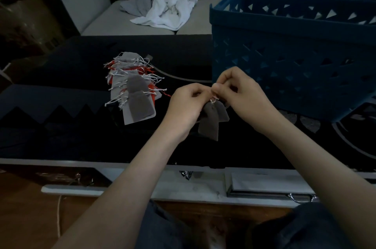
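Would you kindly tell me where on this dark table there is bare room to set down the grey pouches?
Bare: the dark table left of the pouch pile, and the near strip between that pile, the left hand and the front edge. Crowded: the right side, where the blue basket stands just behind the right hand holding the grey pouches.

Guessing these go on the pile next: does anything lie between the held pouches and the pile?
Nothing visible does: only bare black cloth separates the grey pouches, pinched by left hand and right hand, from the pile.
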Demonstrator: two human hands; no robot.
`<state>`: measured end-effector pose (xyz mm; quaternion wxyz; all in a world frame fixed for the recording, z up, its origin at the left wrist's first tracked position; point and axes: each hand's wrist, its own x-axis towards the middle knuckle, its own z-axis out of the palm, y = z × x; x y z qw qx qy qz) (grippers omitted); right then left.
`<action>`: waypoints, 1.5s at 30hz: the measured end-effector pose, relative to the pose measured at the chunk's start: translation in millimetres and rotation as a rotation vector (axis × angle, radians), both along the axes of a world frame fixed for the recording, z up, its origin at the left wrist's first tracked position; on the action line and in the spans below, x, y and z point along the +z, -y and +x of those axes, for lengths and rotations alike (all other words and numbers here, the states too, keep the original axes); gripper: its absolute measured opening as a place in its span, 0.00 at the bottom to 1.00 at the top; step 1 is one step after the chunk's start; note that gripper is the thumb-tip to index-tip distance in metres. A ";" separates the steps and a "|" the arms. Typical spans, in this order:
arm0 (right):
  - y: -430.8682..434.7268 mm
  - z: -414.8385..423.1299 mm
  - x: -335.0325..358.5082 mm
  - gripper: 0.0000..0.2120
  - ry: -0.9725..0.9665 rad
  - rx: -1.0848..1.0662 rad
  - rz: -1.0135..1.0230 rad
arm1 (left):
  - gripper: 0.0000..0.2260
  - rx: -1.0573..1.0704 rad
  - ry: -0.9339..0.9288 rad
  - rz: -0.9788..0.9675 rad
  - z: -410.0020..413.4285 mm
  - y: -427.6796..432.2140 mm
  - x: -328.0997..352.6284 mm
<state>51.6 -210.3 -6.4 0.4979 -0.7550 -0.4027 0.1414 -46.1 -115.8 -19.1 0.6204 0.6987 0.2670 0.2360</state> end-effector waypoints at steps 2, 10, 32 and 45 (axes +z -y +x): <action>0.7 1.5 -0.4 0.06 -0.061 0.020 -0.069 | 0.07 0.001 0.014 0.004 -0.9 0.2 0.2; 0.6 0.9 1.0 0.08 -0.292 0.051 -0.064 | 0.07 0.058 0.091 0.060 1.5 2.5 -0.6; 8.0 14.7 -1.9 0.07 -0.777 0.316 -0.011 | 0.04 -0.301 0.279 -0.236 -5.6 -10.8 5.1; 11.7 10.1 -2.3 0.08 -0.160 0.211 -0.221 | 0.08 -0.189 -0.118 0.375 -4.4 -18.0 1.3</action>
